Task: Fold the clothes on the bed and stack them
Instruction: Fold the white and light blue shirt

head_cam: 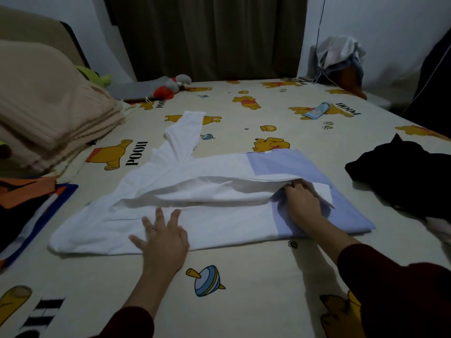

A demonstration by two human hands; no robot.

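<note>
Head view. Bed (244, 301) covered by a cream sheet with cartoon bear print. Far left: a stack of folded beige blankets (48, 113). Behind it, a green soft toy (97, 76) and a grey-and-red soft toy (170, 86) near the dark curtain (207, 35). Left edge: a pile of orange, blue and black clothes (26, 206). Right edge: a crumpled black garment (402, 176), lying apart from the shirt. Far right corner: a heap of light clothes (339, 54). A small blue packet (314, 111) lies on the sheet beyond the shirt.

The white shirt (207, 215), with a light blue band at its right end, lies flat across the middle of the bed, one sleeve stretched away from you, its far half folded partly toward you.

Your left hand (163, 237) rests flat on the shirt's near edge, fingers spread. Your right hand (302, 203) lies at the blue end, fingers curled into the fold, pinching the cloth there. Nothing lies between your hands.
</note>
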